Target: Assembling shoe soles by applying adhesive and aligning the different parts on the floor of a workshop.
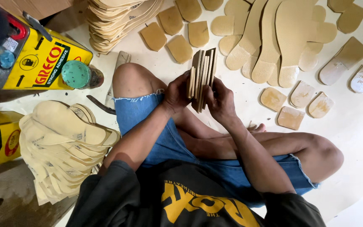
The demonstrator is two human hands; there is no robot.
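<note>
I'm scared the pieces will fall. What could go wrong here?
The stack of flat tan pieces stands on edge, held between the left hand and right hand, so some might slip out. The glue-coated pieces lie close by the foot, which might smear them.

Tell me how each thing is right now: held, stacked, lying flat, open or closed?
Left hand: shut on the bundle of heel pieces.
Right hand: shut on the same bundle.
Bundle of heel pieces: held upright on edge.
Yellow adhesive can: lying on its side, green cap on.
Stack of pale insoles: piled, fanned.
Textured soles: lying flat, overlapping.
Loose heel pieces: flat, spread out.
</note>
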